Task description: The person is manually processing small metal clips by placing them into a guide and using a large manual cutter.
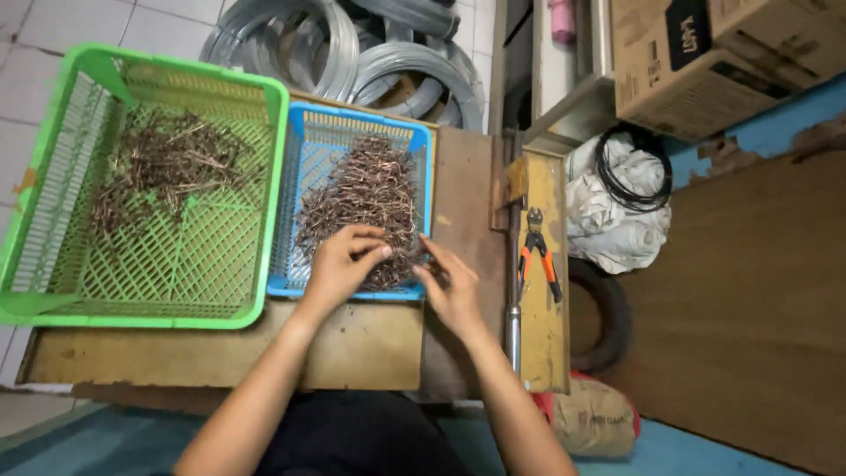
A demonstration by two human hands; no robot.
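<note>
On the far left of the worktop (220, 357) stands a green basket (264, 203) with some brown wire pieces. Just right of it, my left hand (339, 264) rests on the wire pieces (361, 198) in the blue basket (421, 176), fingers curled loosely around a few. My right hand (451, 286) touches the heap's right edge, fingers half open. They look light, stiff and sharp; I would pinch them mid-length. Far right sits a brown cardboard box (696, 70) with a black label.
</note>
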